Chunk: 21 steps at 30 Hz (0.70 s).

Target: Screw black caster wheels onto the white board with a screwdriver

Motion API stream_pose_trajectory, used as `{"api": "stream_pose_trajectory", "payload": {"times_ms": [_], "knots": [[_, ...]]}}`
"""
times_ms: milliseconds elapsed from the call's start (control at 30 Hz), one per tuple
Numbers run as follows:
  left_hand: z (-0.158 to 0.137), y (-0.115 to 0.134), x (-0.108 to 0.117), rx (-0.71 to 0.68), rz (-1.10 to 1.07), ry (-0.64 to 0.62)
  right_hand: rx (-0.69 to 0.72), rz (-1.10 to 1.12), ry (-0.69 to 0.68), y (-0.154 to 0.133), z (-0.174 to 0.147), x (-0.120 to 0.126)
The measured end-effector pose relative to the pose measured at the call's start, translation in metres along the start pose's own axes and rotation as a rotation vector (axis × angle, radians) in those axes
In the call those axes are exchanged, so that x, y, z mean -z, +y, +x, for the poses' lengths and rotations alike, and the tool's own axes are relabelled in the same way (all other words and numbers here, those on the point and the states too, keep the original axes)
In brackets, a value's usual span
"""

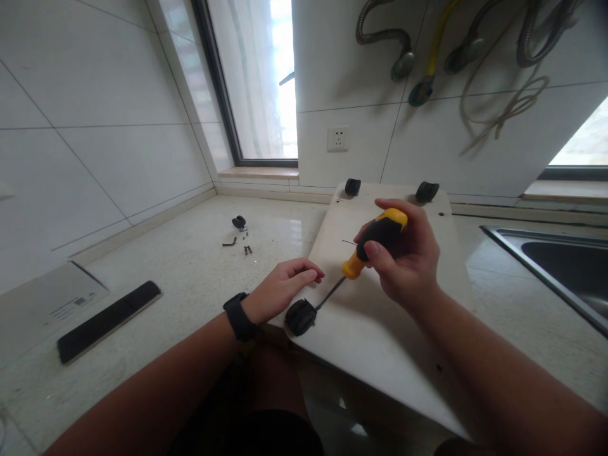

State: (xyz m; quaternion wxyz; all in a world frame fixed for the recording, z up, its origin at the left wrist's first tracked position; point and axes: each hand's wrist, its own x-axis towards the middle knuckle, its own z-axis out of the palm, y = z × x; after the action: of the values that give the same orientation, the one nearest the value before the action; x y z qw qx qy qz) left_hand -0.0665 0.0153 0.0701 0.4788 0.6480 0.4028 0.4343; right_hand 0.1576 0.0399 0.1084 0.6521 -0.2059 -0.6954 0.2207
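My right hand (408,253) is wrapped round the yellow and black handle of a screwdriver (380,239). Its metal shaft slants down to the left, and the tip meets the base of a black caster wheel (301,316) at the near left corner of a white board (380,335). Beside that caster, my left hand (294,278) rests on the board's left edge, fingers loosely bent and thumb apart, with nothing visible in it. Two more casters, a far left one (352,187) and a far right one (427,191), stand on the board's back corners.
On the speckled counter (204,278) lie a loose caster (239,221) and several small screws (247,250). A long black bar (111,322) and a pale box (52,304) are at the left. A sink (565,266) is at the right; hoses (384,38) hang on the back wall.
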Motion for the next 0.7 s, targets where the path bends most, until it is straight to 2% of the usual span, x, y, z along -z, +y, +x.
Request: {"api": "stream_pose_trajectory", "payload": {"times_ms": [300,433,533,600,700], "knots": [[-0.006,0.014,-0.007,-0.031,-0.036,-0.132,0.084,-0.021,-0.112,-0.006,-0.003,-0.006],[-0.01,0.013,-0.006,-0.098,0.074,-0.161,0.124,-0.073,-0.296,-0.016,0.007,-0.013],[-0.012,0.009,-0.006,-0.084,0.098,-0.12,0.154,-0.14,-0.391,-0.027,0.019,-0.021],[-0.013,0.008,-0.008,-0.07,0.074,-0.069,0.12,-0.152,-0.461,-0.036,0.028,-0.026],[-0.015,0.009,-0.008,-0.037,0.005,-0.048,0.028,-0.112,-0.683,-0.053,0.043,-0.029]]}}
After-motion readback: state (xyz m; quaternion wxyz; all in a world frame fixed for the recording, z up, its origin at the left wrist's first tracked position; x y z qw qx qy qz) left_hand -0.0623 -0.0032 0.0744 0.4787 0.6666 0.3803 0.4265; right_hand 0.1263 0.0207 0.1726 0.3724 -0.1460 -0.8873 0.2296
